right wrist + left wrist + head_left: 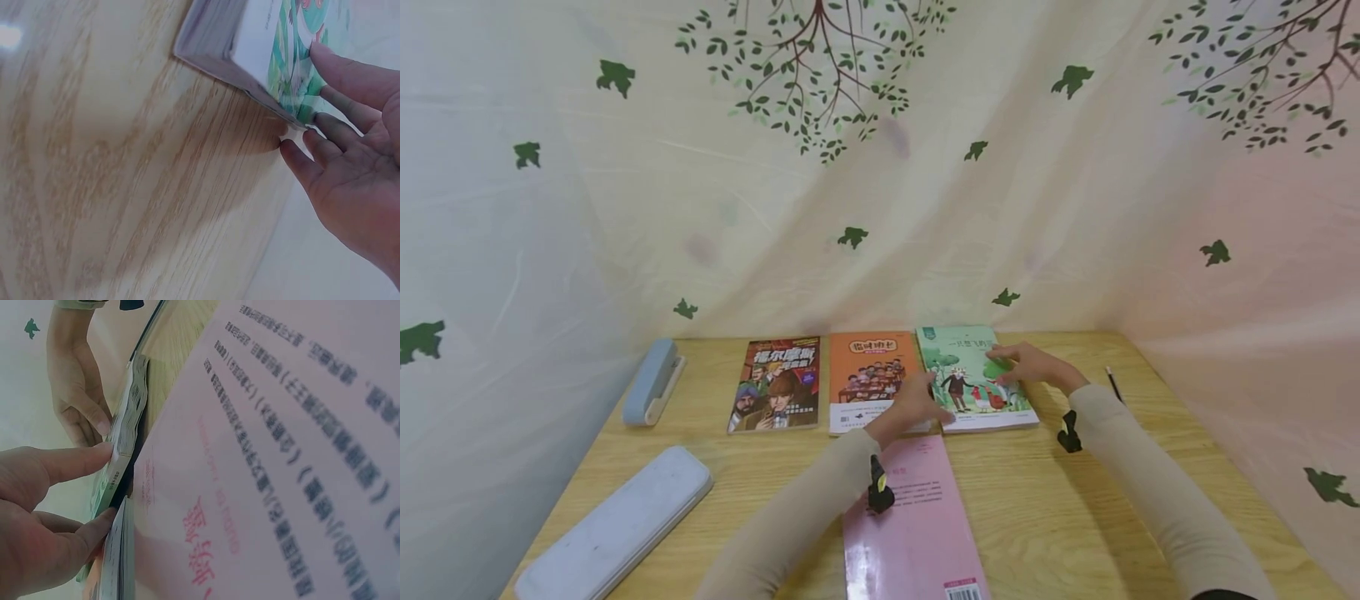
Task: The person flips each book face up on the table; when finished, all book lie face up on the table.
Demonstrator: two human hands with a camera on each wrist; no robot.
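Observation:
In the head view a green picture-covered book point(953, 360) lies flat at the back of the table, between both hands. At its left edge is my left hand point(912, 405), thumb and forefinger extended. The left wrist view shows that thumb point(81, 464) at the book's lower edge and a fingertip by its spine. My right hand point(1036, 367) is at the opposite side. Its thumb point(350, 75) lies over the cover in the right wrist view, while the other fingers stretch along the book's edge. An orange book point(867, 354) sits just left of the green one.
A pink book point(917, 525) lies at the front, its top edge near the orange book. Farther left are a dark comic-style book point(775, 387), a blue stapler-like object point(651, 383) and a pale case point(617, 521). A pencil point(1112, 382) lies right. Printed cloth point(760, 250) hangs behind.

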